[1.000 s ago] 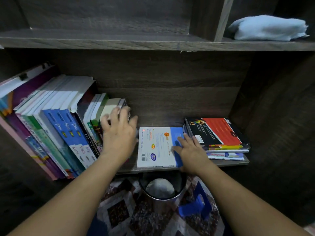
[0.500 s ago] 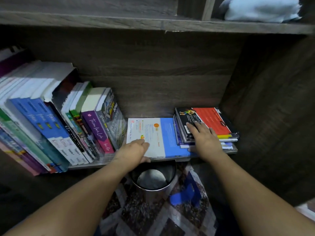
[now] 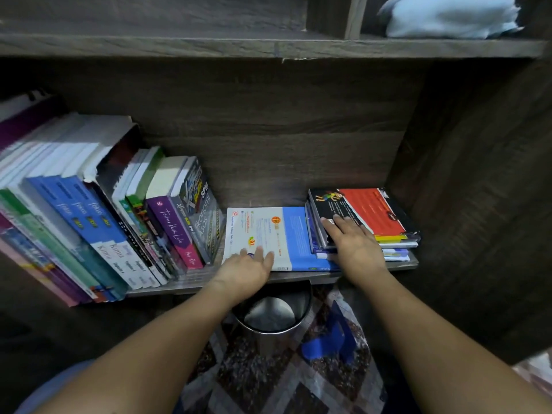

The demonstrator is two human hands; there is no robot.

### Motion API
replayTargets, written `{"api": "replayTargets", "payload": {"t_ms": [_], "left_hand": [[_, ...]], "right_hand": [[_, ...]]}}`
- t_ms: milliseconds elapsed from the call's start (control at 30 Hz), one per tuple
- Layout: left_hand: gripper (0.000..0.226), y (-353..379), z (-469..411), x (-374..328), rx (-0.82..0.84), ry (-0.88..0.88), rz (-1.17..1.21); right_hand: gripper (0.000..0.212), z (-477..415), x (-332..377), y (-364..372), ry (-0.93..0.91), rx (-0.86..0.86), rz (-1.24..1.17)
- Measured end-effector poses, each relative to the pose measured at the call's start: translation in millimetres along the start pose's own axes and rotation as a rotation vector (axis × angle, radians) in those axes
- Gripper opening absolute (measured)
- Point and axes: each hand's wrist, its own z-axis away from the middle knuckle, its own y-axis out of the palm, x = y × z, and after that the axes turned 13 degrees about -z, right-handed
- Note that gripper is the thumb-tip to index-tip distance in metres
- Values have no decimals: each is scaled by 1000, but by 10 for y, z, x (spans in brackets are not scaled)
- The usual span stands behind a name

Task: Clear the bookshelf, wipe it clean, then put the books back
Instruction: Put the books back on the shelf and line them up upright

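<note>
A row of upright books (image 3: pixel 89 210) is seen at the left of the lower shelf (image 3: pixel 401 265), all leaning to the left, with blue, green and purple spines turned outward. The row is ended on its right by a purple-spined book (image 3: pixel 174 231) and a grey Ekonomi Asas book (image 3: pixel 206 222). Just beside these, a white-and-blue book (image 3: pixel 286 231) is laid flat on the shelf board. Its near edge is covered by the left hand (image 3: pixel 245 273), whose fingers are stretched flat on the cover and closed round nothing. Touching the flat book on its right, a stack of books (image 3: pixel 379 216) topped by a black-and-red cover is placed in the shelf's right corner. The right hand (image 3: pixel 355 246) is rested on the stack's near left corner, fingers straight and spread, nothing grasped. On the upper shelf (image 3: pixel 179 44), at far right, a folded pale blue cloth (image 3: pixel 451 17) is kept. Below the shelf, a metal bin (image 3: pixel 271 321) and a blue object (image 3: pixel 328 342) are seen on a patterned rug (image 3: pixel 268 383).
</note>
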Motion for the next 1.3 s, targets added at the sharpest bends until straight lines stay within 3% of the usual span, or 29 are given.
{"api": "replayTargets", "payload": {"t_ms": [167,400,567,733,867,967,1033,1133,1300], "left_hand": [[22,-127,132,97,-124,28,-13],[25,-111,233,-21,-122,-46,23],[28,-120,172,10,-122,-108,9],[28,-282,278,204,-229,-127,-20],[32,-330,352,349,-406,-194,6],[35,-314,351,485,-556,-266,51],[33,-373,389,556,-666,-327,71],[38,-493,432,637,-867,-404,106],[34,-608,451,654,-1064,-484,196]], "right_hand": [[82,-81,-47,-52,6,45,-48],[68,-73,-68,-137,-15,100,-185],[75,122,22,-162,-211,105,-143],[43,178,130,-136,-252,-34,53],[27,213,242,-266,-196,-61,9],[22,229,316,-401,-228,-226,-24],[26,205,332,-457,-271,-425,-61],[14,157,411,-658,-400,-739,-147],[33,37,533,-881,-504,-1004,-294]]}}
